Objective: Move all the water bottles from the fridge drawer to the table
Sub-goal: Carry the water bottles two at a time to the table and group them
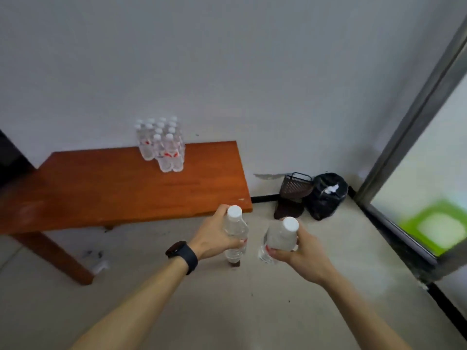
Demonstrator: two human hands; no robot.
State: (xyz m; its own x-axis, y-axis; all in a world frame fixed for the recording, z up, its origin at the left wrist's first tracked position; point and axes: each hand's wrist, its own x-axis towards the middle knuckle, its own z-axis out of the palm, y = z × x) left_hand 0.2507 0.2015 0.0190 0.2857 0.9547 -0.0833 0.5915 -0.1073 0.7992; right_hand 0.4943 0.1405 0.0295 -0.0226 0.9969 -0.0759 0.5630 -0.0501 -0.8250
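Note:
My left hand (214,234) grips a clear water bottle (235,232) with a white cap, held upright above the floor just off the table's near right corner. My right hand (302,251) holds a second clear water bottle (279,237), tilted with its cap toward the camera. Both bottles are in the air in front of the brown wooden table (113,188). Several water bottles (161,145) with white caps and red labels stand in a tight cluster at the back of the table by the wall. The fridge drawer is out of sight.
A dark basket (295,188) and a black rubbish bag (326,195) sit on the floor in the corner right of the table. A glass door with a metal frame (414,122) runs along the right. A dark object (10,157) stands at the far left.

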